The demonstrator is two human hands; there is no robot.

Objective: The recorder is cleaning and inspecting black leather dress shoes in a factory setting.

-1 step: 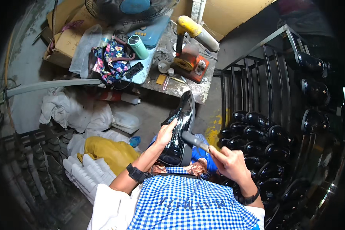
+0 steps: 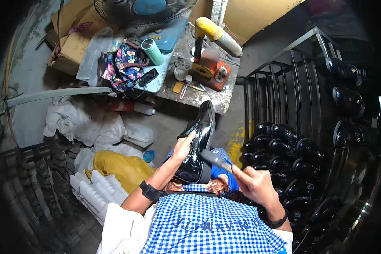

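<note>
The shoe [image 2: 194, 158] lies over the lap, toe pointing to the bench [image 2: 224, 99] and sole [image 2: 213, 120] turned to the right, probably so that its edge is easy to reach. The left hand [image 2: 183, 147] presses on its left side, and its grip pinches the shoe, seemingly to keep it steady. The right hand [image 2: 255, 183] pinches the handle of a grey tool [image 2: 215, 158], whose head meets the shoe's right side, near the heel; exact contact I cannot tell.
</note>
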